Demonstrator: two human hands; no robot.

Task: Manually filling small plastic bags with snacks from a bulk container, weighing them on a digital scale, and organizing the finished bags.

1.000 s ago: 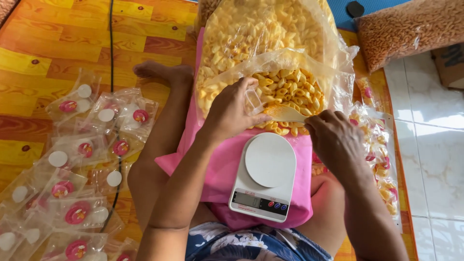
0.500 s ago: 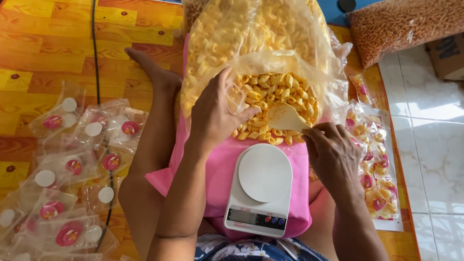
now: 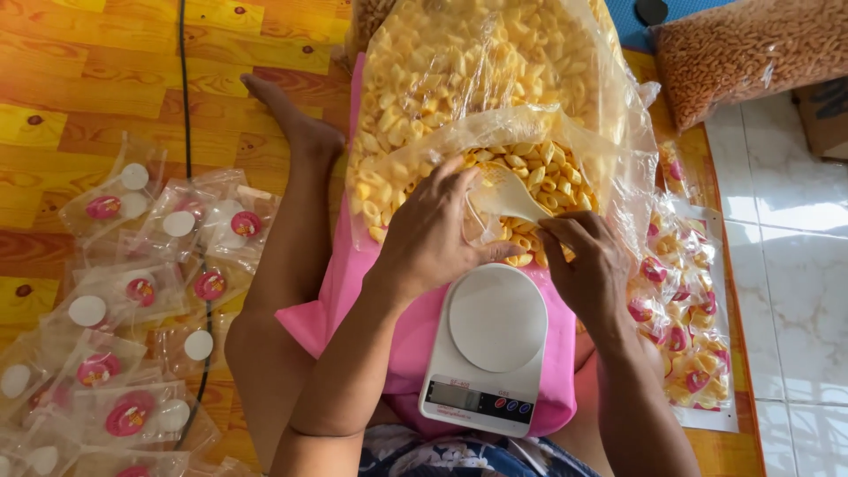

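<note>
A large clear bag (image 3: 468, 71) of yellow shell-shaped snacks lies open on my lap. My left hand (image 3: 433, 234) is at its mouth, pinching a small clear pouch (image 3: 481, 228) that is mostly hidden by the fingers. My right hand (image 3: 583, 265) grips the handle of a pale yellow scoop (image 3: 505, 193). The scoop's bowl is tipped over the snacks, right next to the pouch. Just below both hands, a white digital kitchen scale (image 3: 495, 318) with a bare round platform rests on a pink cloth (image 3: 353, 291).
Several empty clear pouches (image 3: 141, 291) with pink and white round stickers lie on the wood-pattern mat at left, crossed by a black cable (image 3: 185, 88). Filled pouches (image 3: 685, 309) are heaped at right beside white tiles. A bag of orange-brown snacks (image 3: 751, 44) and a cardboard box (image 3: 826, 115) sit at top right.
The scoop has lifted from low in the snacks up toward the pouch. My left hand has shifted right and down over the bag's mouth, and my right hand has moved closer to it.
</note>
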